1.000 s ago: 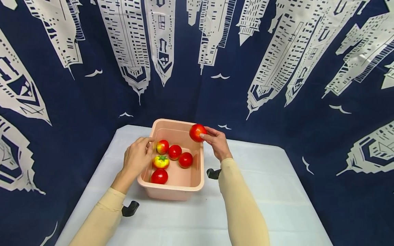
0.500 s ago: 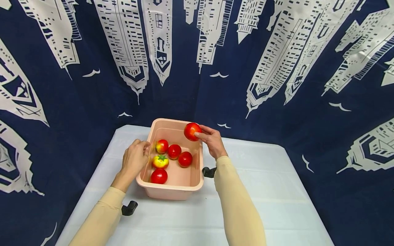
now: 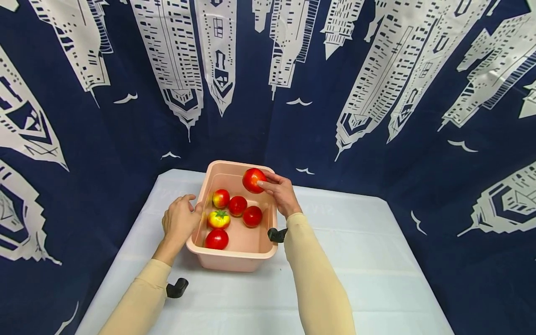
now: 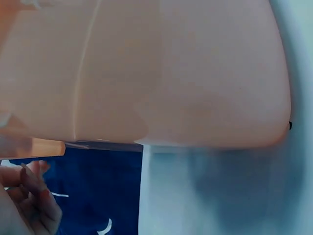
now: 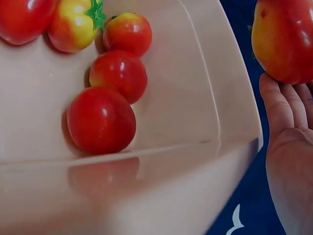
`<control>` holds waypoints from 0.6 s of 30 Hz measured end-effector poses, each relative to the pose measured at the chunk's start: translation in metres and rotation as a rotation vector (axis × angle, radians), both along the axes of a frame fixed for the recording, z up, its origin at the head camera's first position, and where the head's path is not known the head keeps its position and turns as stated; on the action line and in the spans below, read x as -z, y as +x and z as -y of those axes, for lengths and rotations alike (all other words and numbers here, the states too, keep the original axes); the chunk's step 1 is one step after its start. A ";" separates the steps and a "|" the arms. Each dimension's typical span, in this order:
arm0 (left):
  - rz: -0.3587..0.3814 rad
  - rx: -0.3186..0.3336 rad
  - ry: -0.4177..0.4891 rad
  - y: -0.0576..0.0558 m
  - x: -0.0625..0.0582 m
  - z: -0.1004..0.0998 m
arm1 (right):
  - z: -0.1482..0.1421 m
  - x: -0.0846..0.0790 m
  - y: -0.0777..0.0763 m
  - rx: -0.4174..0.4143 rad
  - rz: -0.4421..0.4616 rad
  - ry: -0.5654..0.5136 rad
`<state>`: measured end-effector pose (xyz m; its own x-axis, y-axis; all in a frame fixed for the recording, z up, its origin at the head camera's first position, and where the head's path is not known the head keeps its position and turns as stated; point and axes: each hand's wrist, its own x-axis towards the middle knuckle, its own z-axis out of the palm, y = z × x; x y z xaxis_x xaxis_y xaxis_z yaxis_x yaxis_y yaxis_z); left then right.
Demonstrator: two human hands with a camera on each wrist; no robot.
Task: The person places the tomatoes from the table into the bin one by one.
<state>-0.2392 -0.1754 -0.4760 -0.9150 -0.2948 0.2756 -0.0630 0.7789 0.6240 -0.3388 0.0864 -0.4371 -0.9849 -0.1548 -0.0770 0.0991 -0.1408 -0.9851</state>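
My right hand (image 3: pixel 281 193) pinches a red tomato (image 3: pixel 254 180) between thumb and fingers, over the far right part of a pink plastic tub (image 3: pixel 237 255). In the right wrist view the held tomato (image 5: pixel 286 41) shows a yellow patch, with the fingers (image 5: pixel 279 105) against it. Several more tomatoes lie inside: a yellow-red one with a green calyx (image 3: pixel 219 220), a red one (image 3: pixel 217 239) at the near left, and others behind and beside them. By the tub's left rim is my left hand (image 3: pixel 180 221), its fingers loosely bent and holding nothing.
The tub stands on a table with a white cloth (image 3: pixel 335 260). Behind and around it hangs a dark blue fabric (image 3: pixel 251 135) with white buildings printed on it. Black wrist mounts (image 3: pixel 177 288) stick out from both sleeves.
My right hand has carried the tomato leftward, from the tub's right rim to farther over its inside. My left hand has drawn back slightly from the left rim. The tomatoes inside stay put.
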 end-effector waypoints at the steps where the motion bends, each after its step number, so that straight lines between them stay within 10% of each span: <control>1: 0.026 -0.006 0.012 0.000 0.000 0.001 | 0.001 0.001 0.000 -0.004 0.004 0.000; 18: -0.083 0.067 0.144 -0.001 0.009 0.005 | 0.009 0.007 0.001 -0.001 0.042 0.061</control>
<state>-0.2407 -0.1807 -0.4851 -0.9100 -0.2754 0.3101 0.0423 0.6821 0.7300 -0.3376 0.0771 -0.4441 -0.9804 -0.1499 -0.1276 0.1407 -0.0800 -0.9868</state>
